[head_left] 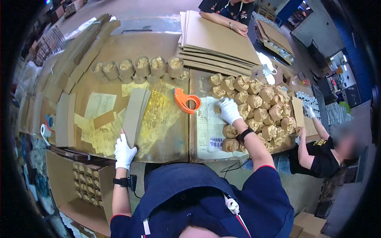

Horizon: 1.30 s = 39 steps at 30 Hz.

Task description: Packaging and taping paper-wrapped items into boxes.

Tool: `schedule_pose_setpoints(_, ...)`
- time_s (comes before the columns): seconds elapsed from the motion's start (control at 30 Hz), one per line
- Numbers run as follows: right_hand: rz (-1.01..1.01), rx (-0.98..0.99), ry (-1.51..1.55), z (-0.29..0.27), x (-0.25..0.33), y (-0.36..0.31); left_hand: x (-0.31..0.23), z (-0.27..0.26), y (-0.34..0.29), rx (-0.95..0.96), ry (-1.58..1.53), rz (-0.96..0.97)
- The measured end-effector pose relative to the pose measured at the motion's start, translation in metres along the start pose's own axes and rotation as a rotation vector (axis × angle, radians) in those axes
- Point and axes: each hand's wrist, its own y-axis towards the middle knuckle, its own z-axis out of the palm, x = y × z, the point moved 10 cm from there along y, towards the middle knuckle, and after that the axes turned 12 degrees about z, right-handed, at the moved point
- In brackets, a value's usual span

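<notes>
My left hand (125, 154), in a white glove, rests at the near end of a stack of narrow cardboard strips (136, 117), its index finger stretched along the edge. On the right, my white-gloved right hand (230, 112) is closed at the left side of many brown paper-wrapped pieces (254, 101). One such paper-wrapped piece (217, 108) shows partly at its fingertips; the glove hides the rest. Between my hands lies an orange tape dispenser (185, 101). A row of cardboard sleeves (142, 66) with crumpled brown paper inside stands farther back on the left.
Flat cardboard sheets (218, 35) are piled at the back, where a person's arm (222, 20) leans. At right, another person (317, 154) works beside a cardboard piece. A carton (61, 178) with wrapped pieces sits low left. A second tape dispenser (47, 129) lies far left.
</notes>
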Motion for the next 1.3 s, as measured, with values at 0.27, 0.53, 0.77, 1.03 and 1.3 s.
schedule_pose_setpoints(0.27, 0.074, 0.162, 0.31, -0.043, 0.052, -0.082, -0.006, -0.019, -0.014, -0.137, 0.07, 0.07)
schedule_pose_setpoints(0.53, 0.428, 0.139, 0.446, 0.018, 0.04, -0.077, 0.004, 0.002, 0.012, 0.011, 0.037, 0.082)
schedule_pose_setpoints(0.77, 0.183, 0.197, 0.354, 0.028, 0.067, -0.074, 0.008, 0.003, 0.017, -0.058, 0.138, 0.078)
schedule_pose_setpoints(1.03, 0.213, 0.146, 0.413, 0.007, 0.066, -0.082, 0.007, 0.0, 0.016, -0.059, 0.147, 0.062)
schedule_pose_setpoints(1.3, 0.285, 0.181, 0.359, 0.016, 0.066, -0.088, 0.008, -0.001, 0.013, -0.065, 0.143, 0.062)
